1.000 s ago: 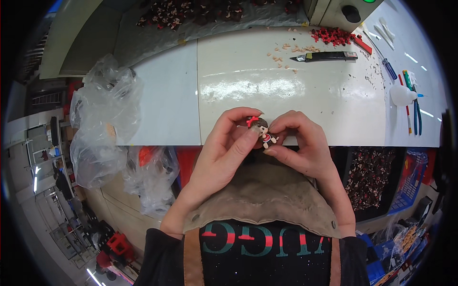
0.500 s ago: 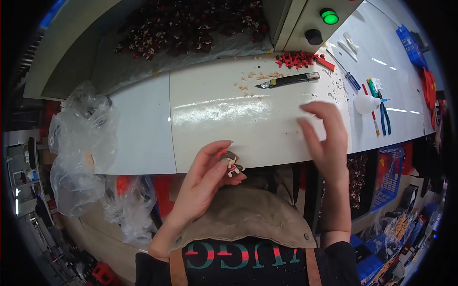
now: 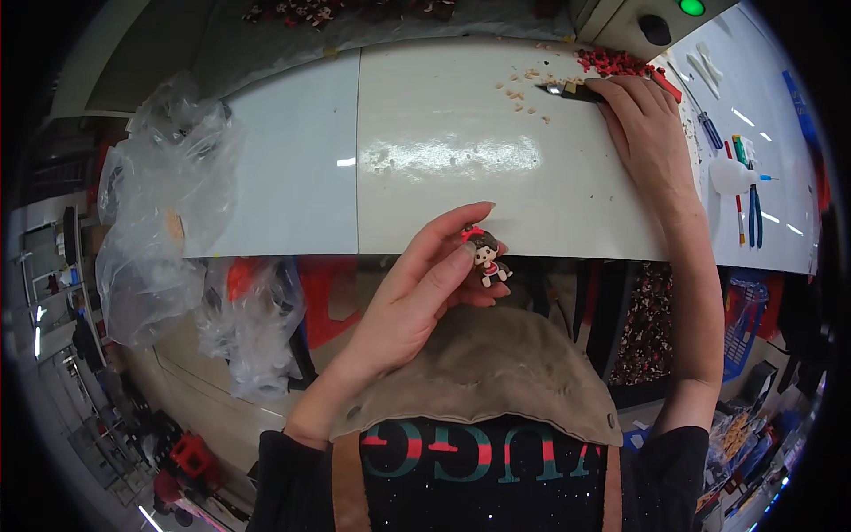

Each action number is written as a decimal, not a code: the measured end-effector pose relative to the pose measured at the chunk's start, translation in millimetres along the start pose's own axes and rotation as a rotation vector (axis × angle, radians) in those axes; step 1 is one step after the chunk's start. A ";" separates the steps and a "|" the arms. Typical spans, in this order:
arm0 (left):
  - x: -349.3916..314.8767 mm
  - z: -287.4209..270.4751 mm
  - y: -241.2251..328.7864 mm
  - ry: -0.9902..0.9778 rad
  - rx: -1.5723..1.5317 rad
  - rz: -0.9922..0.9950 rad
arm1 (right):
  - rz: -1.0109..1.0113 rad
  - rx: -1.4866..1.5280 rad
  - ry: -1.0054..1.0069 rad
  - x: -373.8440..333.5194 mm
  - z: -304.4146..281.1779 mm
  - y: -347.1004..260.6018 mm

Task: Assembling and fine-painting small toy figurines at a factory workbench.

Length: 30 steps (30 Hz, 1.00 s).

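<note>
Dark-haired figurine [image 3: 486, 257] (red bow [image 3: 473, 233] on top)

Red-bowed figurine [image 3: 487, 256] tilts; black knife [image 3: 584, 92] points left.

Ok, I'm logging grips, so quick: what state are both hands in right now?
Left hand: closed, holding the figurine.
Right hand: over the knife, fingers bent; whether it has closed on it cannot be told.
</note>
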<state>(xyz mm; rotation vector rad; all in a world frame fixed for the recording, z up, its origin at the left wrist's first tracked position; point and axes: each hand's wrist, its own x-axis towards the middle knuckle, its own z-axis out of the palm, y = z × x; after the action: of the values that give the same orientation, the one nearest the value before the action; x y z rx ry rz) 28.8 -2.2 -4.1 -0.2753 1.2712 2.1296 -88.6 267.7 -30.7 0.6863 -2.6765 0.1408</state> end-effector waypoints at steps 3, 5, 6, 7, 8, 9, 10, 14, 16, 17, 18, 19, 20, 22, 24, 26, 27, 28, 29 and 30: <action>-1.9 -1.8 -3.2 -0.023 0.033 0.011 | 0.020 0.007 -0.001 -0.3 1.8 -4.3; -3.7 -1.7 -4.2 -0.025 0.018 0.026 | -0.001 0.000 0.014 -1.1 0.0 -4.2; -3.8 -1.5 -4.1 -0.028 0.001 0.040 | 0.025 0.046 0.012 -1.7 -1.7 -5.4; -3.5 -1.4 -4.6 -0.032 0.004 0.044 | 0.051 0.091 0.010 -2.7 -3.4 -6.3; -2.9 -1.2 -5.4 -0.014 -0.008 0.044 | 0.065 0.117 0.014 -5.5 -4.4 -5.6; -1.8 -1.1 -5.5 0.005 -0.021 0.045 | 0.064 0.114 0.019 -7.5 -5.1 -7.0; -1.1 -0.4 -5.2 0.003 -0.018 0.049 | 0.087 0.191 0.053 -10.8 -6.6 -9.2; 2.0 -4.8 -6.8 0.043 -0.020 0.040 | 0.347 0.659 0.064 -24.1 -29.5 -41.3; 4.2 -4.9 -5.2 0.028 -0.015 0.038 | 0.483 0.852 -0.002 -36.3 -48.2 -61.2; 5.1 -4.7 -4.2 0.044 -0.014 0.026 | 0.614 1.050 -0.072 -42.3 -54.0 -70.0; 6.4 -3.6 -4.1 0.057 -0.012 0.013 | 0.629 1.061 -0.124 -48.5 -59.1 -75.4; 7.7 -3.8 -4.7 0.056 -0.013 0.006 | 0.479 0.970 0.018 -49.1 -54.7 -85.9; 8.8 -4.5 -5.6 0.053 -0.012 0.010 | 0.478 0.966 -0.049 -57.1 -55.8 -87.1; 10.3 -5.0 -7.6 0.053 -0.015 0.012 | 0.576 1.054 -0.238 -66.0 -65.6 -93.6; 11.2 -5.2 -9.3 0.056 -0.030 0.023 | 0.479 1.025 -0.231 -67.8 -60.3 -97.9; 12.4 -5.5 -11.2 0.056 -0.035 0.027 | 0.328 0.945 -0.214 -66.1 -57.5 -101.0; 12.3 -6.2 -11.6 0.057 -0.038 0.036 | 0.273 0.896 -0.208 -62.6 -57.3 -102.9; 12.0 -6.5 -11.8 0.059 -0.040 0.036 | 0.339 0.931 -0.282 -61.3 -60.4 -106.9; 11.5 -6.6 -11.9 0.066 -0.041 0.038 | 0.313 0.916 -0.354 -57.9 -64.9 -106.7; 11.1 -6.4 -11.9 0.070 -0.043 0.041 | 0.295 0.927 -0.343 -59.1 -63.2 -108.8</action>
<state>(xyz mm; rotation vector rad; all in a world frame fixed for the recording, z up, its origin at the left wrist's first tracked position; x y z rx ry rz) 26.6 0.9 -21.1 -0.3474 1.2823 2.2013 32.6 210.4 5.8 0.5701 -2.9388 1.5253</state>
